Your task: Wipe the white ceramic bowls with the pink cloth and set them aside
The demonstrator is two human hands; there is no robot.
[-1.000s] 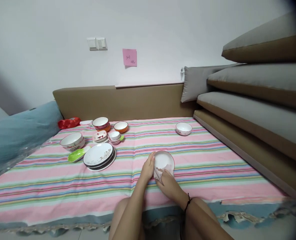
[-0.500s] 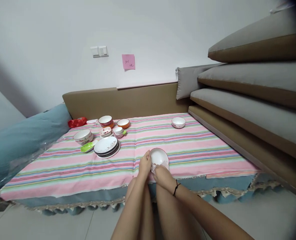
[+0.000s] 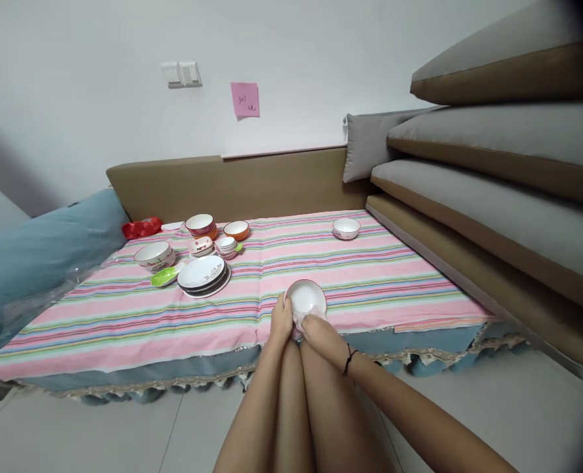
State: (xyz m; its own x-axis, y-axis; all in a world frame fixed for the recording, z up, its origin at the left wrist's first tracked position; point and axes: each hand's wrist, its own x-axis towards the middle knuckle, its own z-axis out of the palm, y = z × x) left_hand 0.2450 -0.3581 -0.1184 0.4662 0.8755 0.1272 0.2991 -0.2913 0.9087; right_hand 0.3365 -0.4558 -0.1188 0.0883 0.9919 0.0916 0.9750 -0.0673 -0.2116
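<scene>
A white bowl (image 3: 307, 294) with a thin dark rim is tilted toward me over the near edge of the striped cloth. My left hand (image 3: 282, 318) is closed on the bowl's left rim. Bunched in my right hand (image 3: 321, 335) is a pale, thin cloth or tissue (image 3: 315, 314), pressed against the bowl's near inner side; its exact kind is unclear. The fingertips of my right hand are partly hidden. A black band circles the right wrist. Farther back on the right stands another white bowl (image 3: 346, 228) with a floral pattern.
On the left of the striped cloth (image 3: 213, 328) are stacked plates (image 3: 201, 272), a green dish (image 3: 163, 277), a floral bowl (image 3: 152, 253), stacked bowls (image 3: 199, 223), an orange bowl (image 3: 236, 230) and small dishes (image 3: 226, 244). Large cushions (image 3: 498, 180) rise on the right.
The view has shifted, so everything sits slightly higher and further left. My right hand has moved a little with the pale cloth along the bowl's near side; the left keeps its hold.
</scene>
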